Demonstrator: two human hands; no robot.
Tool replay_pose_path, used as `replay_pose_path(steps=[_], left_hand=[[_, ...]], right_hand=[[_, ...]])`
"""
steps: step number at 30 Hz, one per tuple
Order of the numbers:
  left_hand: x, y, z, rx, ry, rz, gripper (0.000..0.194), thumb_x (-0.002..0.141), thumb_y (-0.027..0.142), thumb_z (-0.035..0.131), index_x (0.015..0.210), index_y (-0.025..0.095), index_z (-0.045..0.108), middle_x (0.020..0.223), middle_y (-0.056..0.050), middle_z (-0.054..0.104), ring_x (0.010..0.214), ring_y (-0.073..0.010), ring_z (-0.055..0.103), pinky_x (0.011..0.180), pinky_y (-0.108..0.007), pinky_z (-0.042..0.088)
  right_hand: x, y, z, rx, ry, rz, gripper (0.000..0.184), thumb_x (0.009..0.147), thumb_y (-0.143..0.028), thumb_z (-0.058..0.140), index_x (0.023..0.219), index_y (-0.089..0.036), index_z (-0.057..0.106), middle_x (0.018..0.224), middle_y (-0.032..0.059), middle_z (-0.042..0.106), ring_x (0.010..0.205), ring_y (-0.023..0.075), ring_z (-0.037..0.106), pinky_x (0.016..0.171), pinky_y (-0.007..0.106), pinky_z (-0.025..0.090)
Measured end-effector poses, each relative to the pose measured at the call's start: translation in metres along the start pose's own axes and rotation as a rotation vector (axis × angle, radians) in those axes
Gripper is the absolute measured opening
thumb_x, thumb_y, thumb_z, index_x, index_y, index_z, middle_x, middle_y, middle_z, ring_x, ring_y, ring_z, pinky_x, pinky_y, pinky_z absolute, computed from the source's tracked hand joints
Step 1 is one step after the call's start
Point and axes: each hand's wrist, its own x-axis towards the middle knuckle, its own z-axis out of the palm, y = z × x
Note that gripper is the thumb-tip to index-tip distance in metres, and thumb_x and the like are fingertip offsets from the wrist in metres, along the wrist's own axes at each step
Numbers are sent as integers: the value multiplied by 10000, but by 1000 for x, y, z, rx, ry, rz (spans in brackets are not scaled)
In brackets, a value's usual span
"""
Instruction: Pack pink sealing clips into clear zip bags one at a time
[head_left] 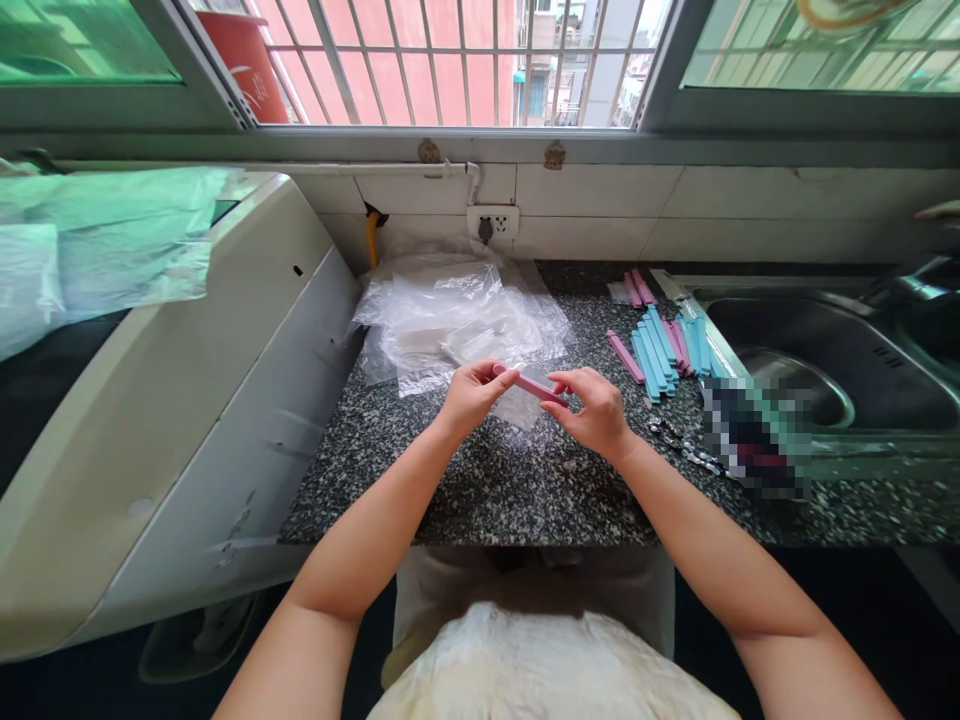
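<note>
Between my two hands, over the speckled counter (pixel 480 480), is a pink bag-sealing clip (pixel 531 386), tilted down to the right. My left hand (pixel 476 392) pinches its left end between thumb and fingers. At the other end, my right hand (pixel 589 402) grips the clip with thumb and fingertips. A heap of clear plastic bags (pixel 465 310) lies just beyond my hands, and a piece of clear plastic hangs or lies below the clip; whether the clip holds it I cannot tell. Blue clips (pixel 654 352) and pink clips (pixel 625 357) lie in a loose pile to the right.
A metal sink (pixel 810 350) is set into the counter at right. Near it lie a blurred dark item (pixel 754 440) and a chain-like strip (pixel 686 447). A beige and white appliance (pixel 225 350) borders the left side. Behind are a wall socket (pixel 493 221) and barred window.
</note>
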Motion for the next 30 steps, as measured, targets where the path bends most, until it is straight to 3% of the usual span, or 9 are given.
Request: replay_pose_path(steps=[6, 14, 30], left_hand=[[2, -5, 0, -2, 30, -17, 360, 585, 444, 702, 484, 161, 504, 454, 57, 362, 462, -64, 305, 456, -226, 229], [4, -9, 7, -112, 46, -73, 355, 538, 446, 727, 517, 152, 529, 463, 59, 403, 454, -56, 345, 457, -209, 277], [43, -3, 43, -187, 74, -124, 371, 443, 413, 768, 534, 148, 525, 420, 75, 392, 410, -39, 316, 421, -202, 246]], right_hand=[[-2, -1, 3, -156, -13, -80, 156, 825, -310, 518, 797, -195, 620, 741, 36, 647, 719, 176, 532, 713, 301, 400], [-2, -2, 4, -268, 1, -63, 169, 823, -282, 509, 750, -176, 619, 721, 44, 642, 706, 174, 519, 690, 289, 370], [16, 5, -13, -360, -131, 213, 151, 820, -291, 506, 828, -178, 604, 852, 53, 662, 753, 170, 588, 616, 264, 341]])
